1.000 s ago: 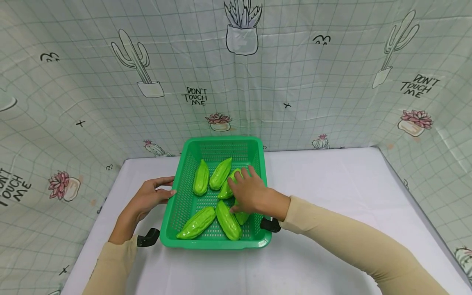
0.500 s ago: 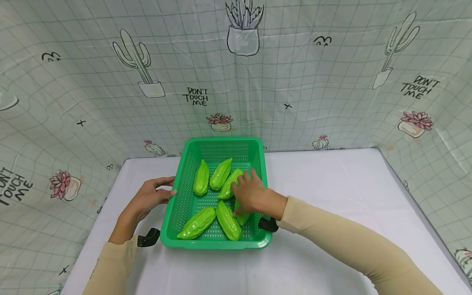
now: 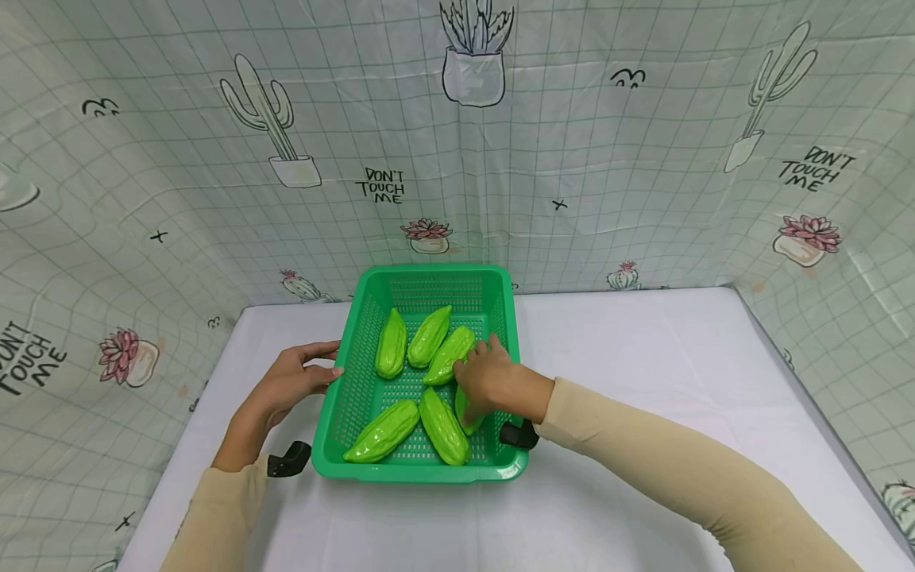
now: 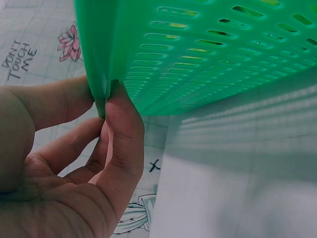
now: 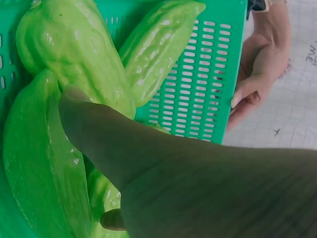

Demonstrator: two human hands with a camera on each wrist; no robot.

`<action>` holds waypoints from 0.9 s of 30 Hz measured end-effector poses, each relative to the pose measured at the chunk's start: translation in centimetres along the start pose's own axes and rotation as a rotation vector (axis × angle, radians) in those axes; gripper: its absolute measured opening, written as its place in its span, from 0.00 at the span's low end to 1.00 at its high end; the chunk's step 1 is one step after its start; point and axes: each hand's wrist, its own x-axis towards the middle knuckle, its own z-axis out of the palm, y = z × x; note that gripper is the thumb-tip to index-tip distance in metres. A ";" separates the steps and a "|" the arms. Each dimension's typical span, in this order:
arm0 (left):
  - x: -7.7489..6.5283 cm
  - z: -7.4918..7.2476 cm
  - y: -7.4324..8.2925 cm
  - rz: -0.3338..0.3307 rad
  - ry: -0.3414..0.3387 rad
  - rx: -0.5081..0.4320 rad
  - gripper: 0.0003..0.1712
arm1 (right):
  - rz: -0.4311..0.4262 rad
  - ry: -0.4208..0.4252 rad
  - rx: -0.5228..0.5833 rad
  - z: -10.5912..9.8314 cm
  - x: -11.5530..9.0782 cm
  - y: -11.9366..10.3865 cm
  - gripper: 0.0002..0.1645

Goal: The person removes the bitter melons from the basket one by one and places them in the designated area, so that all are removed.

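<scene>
On the desk (image 3: 643,381) stands a green basket (image 3: 422,474), its left rim pinched by the left hand (image 3: 293,380). The right hand (image 3: 488,380), whose grip I cannot tell, touches the rightmost gourd (image 3: 461,400) inside, having shifted right off the gourd beyond (image 3: 449,355).

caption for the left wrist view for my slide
A left hand pinches the rim of a green perforated plastic basket, white cactus-print cloth behind.

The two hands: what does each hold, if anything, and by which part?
The left hand pinches the green basket by its left side rim. The right hand is over a green gourd inside; whether it grips this gourd cannot be told.
</scene>
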 end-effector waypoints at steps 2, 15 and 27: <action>0.0 0.0 0.0 0.001 -0.004 -0.007 0.35 | -0.003 -0.011 0.013 0.0 0.1 0.1 0.59; -0.2 0.1 0.1 -0.006 -0.011 -0.005 0.35 | -0.002 -0.050 -0.008 0.4 0.1 -0.3 0.63; -0.5 0.0 0.2 0.002 -0.012 0.005 0.35 | -0.007 -0.050 -0.050 0.7 0.4 -0.4 0.66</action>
